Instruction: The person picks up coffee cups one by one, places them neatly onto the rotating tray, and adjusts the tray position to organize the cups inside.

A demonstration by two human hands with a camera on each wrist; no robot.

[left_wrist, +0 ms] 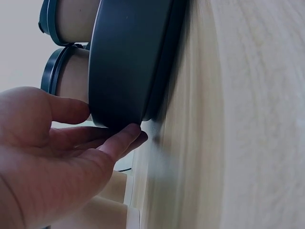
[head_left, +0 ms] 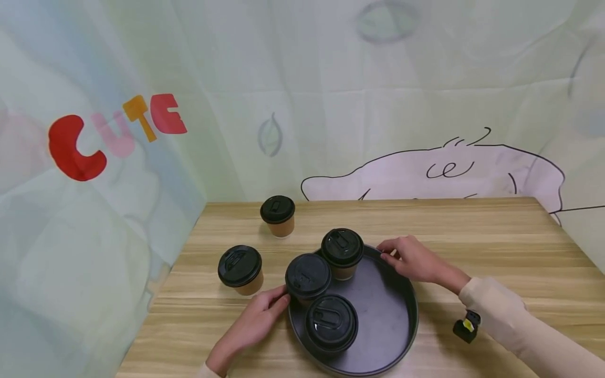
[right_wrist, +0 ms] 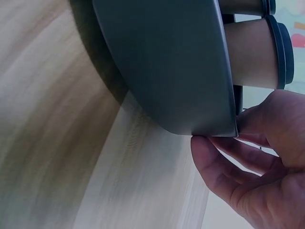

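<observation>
A dark round pan (head_left: 385, 320) with a low wall holds three brown paper cups with black lids: a far cup (head_left: 342, 247), a middle cup (head_left: 308, 275) and a near cup (head_left: 332, 323). My left hand (head_left: 257, 320) grips the pan's left side, with the thumb by the rim and fingers against the outer wall in the left wrist view. At the far right edge, my right hand (head_left: 416, 260) pinches the wall between thumb and fingers, as the right wrist view shows. Whether the pan's base touches the table is hard to tell.
Two more lidded cups stand on the wooden table (head_left: 496, 236) left of the pan: a back cup (head_left: 279, 215) and a nearer cup (head_left: 242, 269) close to my left hand. A small black device (head_left: 467, 326) hangs by the right sleeve. Printed cloth (head_left: 227, 131) walls the table's back and left.
</observation>
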